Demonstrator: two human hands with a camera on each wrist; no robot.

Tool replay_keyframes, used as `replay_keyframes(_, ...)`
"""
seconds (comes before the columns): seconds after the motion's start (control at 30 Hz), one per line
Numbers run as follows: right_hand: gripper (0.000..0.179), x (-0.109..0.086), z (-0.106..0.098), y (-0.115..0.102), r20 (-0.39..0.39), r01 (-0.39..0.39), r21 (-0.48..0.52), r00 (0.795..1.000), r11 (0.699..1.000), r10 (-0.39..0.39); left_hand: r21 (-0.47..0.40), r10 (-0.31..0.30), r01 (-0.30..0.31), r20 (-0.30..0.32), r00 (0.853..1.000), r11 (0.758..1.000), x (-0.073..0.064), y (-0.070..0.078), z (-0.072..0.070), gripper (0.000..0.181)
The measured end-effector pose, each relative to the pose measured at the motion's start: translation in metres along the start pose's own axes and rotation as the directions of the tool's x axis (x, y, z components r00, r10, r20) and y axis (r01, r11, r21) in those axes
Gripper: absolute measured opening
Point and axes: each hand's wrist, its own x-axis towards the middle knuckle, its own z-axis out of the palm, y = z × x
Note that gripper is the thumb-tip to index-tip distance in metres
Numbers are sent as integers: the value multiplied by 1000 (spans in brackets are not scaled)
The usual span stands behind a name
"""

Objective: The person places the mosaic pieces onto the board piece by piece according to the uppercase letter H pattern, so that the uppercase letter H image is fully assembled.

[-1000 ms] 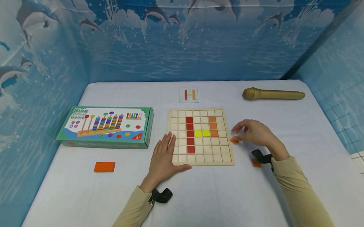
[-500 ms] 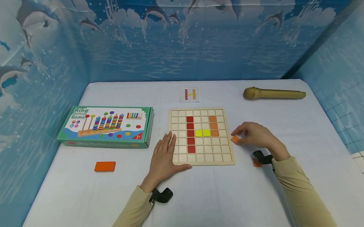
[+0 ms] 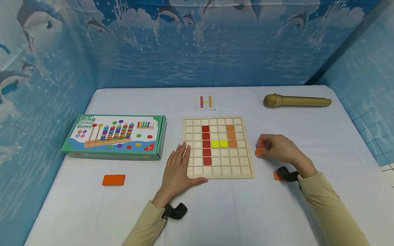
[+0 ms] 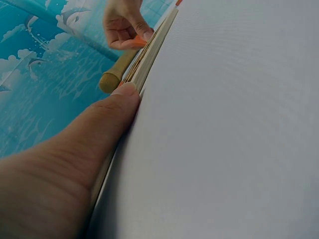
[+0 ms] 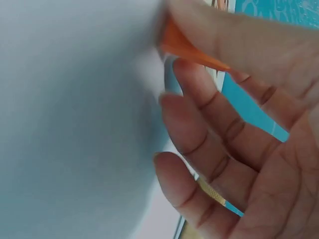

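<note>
My left hand [image 3: 176,170] lies with straight, spread fingers over the left front corner of a wooden grid board [image 3: 225,162]. In the left wrist view its thumb [image 4: 107,112] rests along the board's edge. Just right of the board, my right hand [image 3: 279,148] pinches a small orange tile [image 3: 259,152] between thumb and fingers. The right wrist view shows this tile [image 5: 182,46] under the thumb, while the other fingers curve loosely. On the board stand a column of red tiles [image 3: 206,145], two yellow tiles [image 3: 219,144] and a shorter column of orange tiles [image 3: 231,135].
Behind the board lies a pattern card [image 3: 204,102]. A green game box [image 3: 114,136] and an orange block [image 3: 113,180] are on the left. One more orange tile [image 3: 277,176] is partly hidden under the right wrist camera. A tan microphone-shaped object [image 3: 297,100] lies back right.
My right hand has closed its thumb and fingers on the orange tile by the board's right edge and drawn it slightly to the right. The left hand stays put.
</note>
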Motion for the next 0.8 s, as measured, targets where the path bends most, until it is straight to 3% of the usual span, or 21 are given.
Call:
replay_keyframes(0.2,11,-4,3,2,-87,7,4,996,1000,-6,-12,2,-2,-3,1000,1000,0,0,0,115)
replay_keyframes(0.4,17,0,4,-10,-156,46,31,987,998,-41,-16,2,-2,-5,1000,1000,0,1,-2,115)
replay_keyframes(0.8,8,16,19,-41,-88,173,92,982,981,-165,-12,-6,6,8,1000,1000,0,0,0,115)
